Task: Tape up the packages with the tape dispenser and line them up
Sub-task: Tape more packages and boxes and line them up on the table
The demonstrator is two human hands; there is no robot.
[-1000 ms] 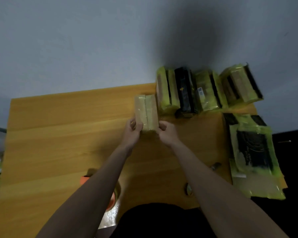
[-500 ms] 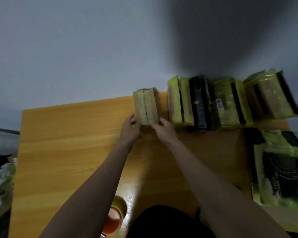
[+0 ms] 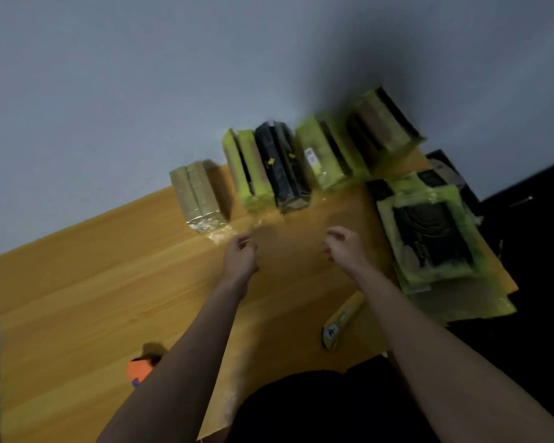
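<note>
A tan taped package point(image 3: 198, 197) stands on edge at the far side of the wooden table point(image 3: 87, 282), left of a row of several upright yellow-green and black packages point(image 3: 282, 167). My left hand point(image 3: 240, 258) hovers just in front of the tan package, fingers loosely curled, holding nothing. My right hand point(image 3: 344, 245) floats further right, also empty with relaxed fingers. The orange tape dispenser point(image 3: 139, 369) lies near the table's front edge, partly hidden by my left forearm.
A stack of flat yellow-green and black packages point(image 3: 429, 241) lies at the table's right edge. A yellow utility knife point(image 3: 343, 321) rests near my right forearm. A grey wall stands behind the table.
Both hands let go of the tan package, which now stands at the left end of the row, and drew back toward me. My right hand moved to the right.
</note>
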